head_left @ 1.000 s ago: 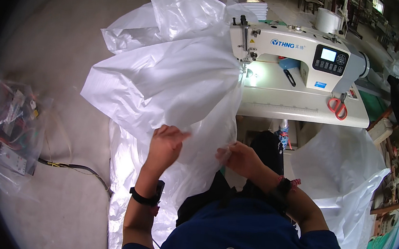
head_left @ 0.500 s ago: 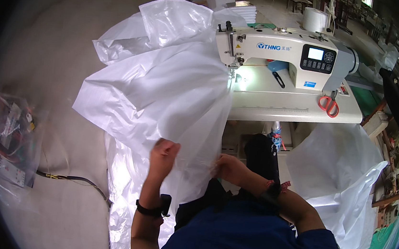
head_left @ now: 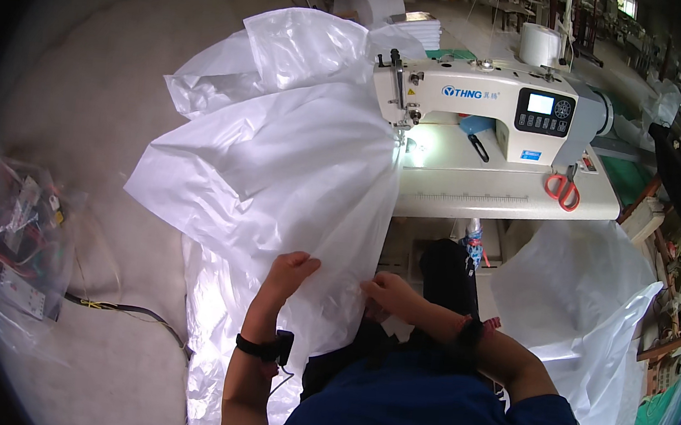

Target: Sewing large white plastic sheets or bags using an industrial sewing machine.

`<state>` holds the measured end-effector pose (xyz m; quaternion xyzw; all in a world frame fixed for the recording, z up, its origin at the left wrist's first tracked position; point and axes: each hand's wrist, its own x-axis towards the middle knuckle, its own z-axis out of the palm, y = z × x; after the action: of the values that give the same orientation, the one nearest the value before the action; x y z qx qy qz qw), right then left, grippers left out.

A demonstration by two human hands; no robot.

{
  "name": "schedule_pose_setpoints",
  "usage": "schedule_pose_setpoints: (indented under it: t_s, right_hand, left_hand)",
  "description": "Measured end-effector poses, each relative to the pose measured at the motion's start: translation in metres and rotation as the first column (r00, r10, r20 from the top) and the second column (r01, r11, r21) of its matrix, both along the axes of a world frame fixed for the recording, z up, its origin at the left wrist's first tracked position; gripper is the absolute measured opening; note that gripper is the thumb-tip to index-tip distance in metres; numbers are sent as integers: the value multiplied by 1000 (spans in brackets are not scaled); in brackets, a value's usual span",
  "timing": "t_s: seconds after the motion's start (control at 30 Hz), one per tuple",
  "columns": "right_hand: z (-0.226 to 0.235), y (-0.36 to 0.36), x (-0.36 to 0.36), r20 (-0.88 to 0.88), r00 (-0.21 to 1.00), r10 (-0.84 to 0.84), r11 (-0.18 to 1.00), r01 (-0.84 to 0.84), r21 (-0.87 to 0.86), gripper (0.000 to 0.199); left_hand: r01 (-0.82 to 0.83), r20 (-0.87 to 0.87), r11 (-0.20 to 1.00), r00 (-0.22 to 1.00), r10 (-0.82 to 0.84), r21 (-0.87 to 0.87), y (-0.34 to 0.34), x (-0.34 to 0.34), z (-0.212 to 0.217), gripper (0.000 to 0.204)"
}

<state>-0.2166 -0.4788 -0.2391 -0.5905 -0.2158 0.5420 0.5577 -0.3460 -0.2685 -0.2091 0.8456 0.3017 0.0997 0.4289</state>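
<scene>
A large sheet of thin white plastic spreads from the needle of a white sewing machine down to my lap. My left hand is closed on the sheet's near part, its fingers curled in. To the right of it, my right hand pinches the sheet's right edge. The sheet's right edge runs up under the machine's needle area, where a lamp shines on the bed. What lies between my fingertips is partly hidden by the hands.
Red-handled scissors and a small black tool lie on the machine table. More white plastic sheeting hangs at the right. A clear bag of odds and ends and a black cable are on the floor at left.
The left hand has shifted slightly to the right, nearer the right hand. Everything else sits a little lower in the picture, as the head view has tilted.
</scene>
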Motion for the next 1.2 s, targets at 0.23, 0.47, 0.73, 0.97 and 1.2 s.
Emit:
schedule_pose_setpoints:
  t_s: [0.23,0.47,0.73,0.97,1.2]
  right_hand:
    - [8,77,-29,949,307,-72,898,-394,195,18]
    - [-36,96,-103,712,670,210,431,-717,548,20]
    - [-44,-12,-9,550,625,554,833,-431,-348,36]
    - [-107,24,-51,628,773,94,882,-357,307,31]
    - [-78,16,-63,455,858,241,784,-448,429,22]
  left_hand:
    - [120,204,756,925,-321,643,-37,2,53,6]
    - [537,-356,468,833,-423,701,-57,2,37,4]
    - [435,10,782,872,-490,447,-61,8,-74,12]
    - [542,-41,717,809,-586,438,-76,11,-51,12]
    - [406,-169,766,912,-373,499,-100,5,-6,23]
